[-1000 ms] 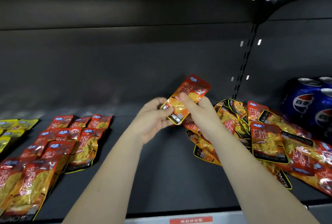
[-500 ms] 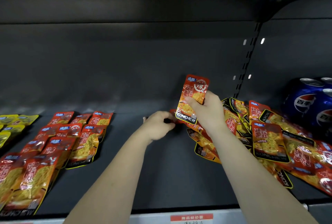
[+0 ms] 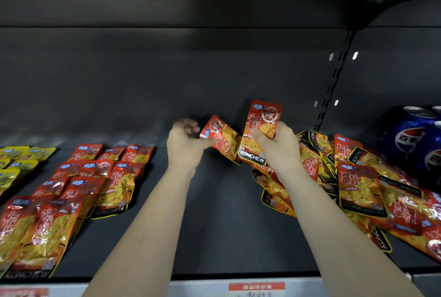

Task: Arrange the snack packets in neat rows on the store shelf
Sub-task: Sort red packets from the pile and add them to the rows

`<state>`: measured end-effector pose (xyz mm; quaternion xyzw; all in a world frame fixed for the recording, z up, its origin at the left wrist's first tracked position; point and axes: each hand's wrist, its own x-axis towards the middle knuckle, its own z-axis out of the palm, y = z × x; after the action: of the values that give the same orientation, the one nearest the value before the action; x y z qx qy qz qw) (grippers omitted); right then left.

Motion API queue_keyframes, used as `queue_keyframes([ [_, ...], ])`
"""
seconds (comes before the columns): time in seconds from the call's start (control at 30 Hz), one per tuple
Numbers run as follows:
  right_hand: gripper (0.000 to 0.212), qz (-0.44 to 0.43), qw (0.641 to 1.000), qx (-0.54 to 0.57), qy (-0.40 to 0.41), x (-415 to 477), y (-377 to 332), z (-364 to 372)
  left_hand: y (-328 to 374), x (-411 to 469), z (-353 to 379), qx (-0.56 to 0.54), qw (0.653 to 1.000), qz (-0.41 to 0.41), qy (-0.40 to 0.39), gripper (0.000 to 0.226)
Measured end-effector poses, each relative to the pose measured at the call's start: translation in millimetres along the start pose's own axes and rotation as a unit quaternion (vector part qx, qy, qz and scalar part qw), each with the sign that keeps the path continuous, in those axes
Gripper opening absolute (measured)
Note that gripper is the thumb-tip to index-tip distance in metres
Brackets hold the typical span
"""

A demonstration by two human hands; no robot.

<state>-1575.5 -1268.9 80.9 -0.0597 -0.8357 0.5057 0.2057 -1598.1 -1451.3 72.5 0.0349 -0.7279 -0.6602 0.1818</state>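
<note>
Head view: an upright packet [image 3: 261,133] is held in the right hand [image 3: 278,147], fingers closed on it. A tilted packet [image 3: 220,138] is pinched at its corner by the left hand [image 3: 186,145], just beside the upright one. Neat rows [image 3: 78,189] lie left of the hands, a loose pile [image 3: 362,187] to the right. Bare shelf [image 3: 214,220] is seen between, down to the front edge.

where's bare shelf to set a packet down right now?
Bare shelf runs down the middle, between the rows of red packets on the left and the loose pile on the right, under both forearms. The strip behind the rows is free too. The right side is crowded up to the blue cans.
</note>
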Motion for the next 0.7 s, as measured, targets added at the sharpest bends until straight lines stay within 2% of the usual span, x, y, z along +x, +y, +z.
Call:
queue_keyframes([
  [0.1, 0.025, -0.016, 0.999, -0.015, -0.023, -2, -2, 1, -1, 3, -1, -0.031, 0.999, -0.018, -0.029, 0.042],
  [0.23, 0.022, -0.020, 0.998, -0.035, -0.054, -5, -3, 3, 2, 1, 0, -0.077, 0.994, -0.011, -0.071, 0.014],
  [0.3, 0.020, -0.019, 0.997, -0.043, -0.062, -5, -3, 4, 6, -1, 1, -0.118, 0.988, -0.012, -0.094, 0.017],
  [0.4, 0.018, -0.009, 0.997, -0.034, -0.063, -4, -3, 4, 5, -2, 4, -0.125, 0.983, -0.022, -0.133, 0.018],
  [0.53, 0.020, -0.004, 0.997, -0.030, -0.068, -4, -3, 6, 0, -1, 5, -0.085, 0.983, -0.011, -0.161, 0.012],
  [0.7, 0.022, -0.006, 0.995, -0.027, -0.099, -5, -3, 8, -11, -3, 8, -0.003, 0.983, -0.001, -0.183, 0.024],
])
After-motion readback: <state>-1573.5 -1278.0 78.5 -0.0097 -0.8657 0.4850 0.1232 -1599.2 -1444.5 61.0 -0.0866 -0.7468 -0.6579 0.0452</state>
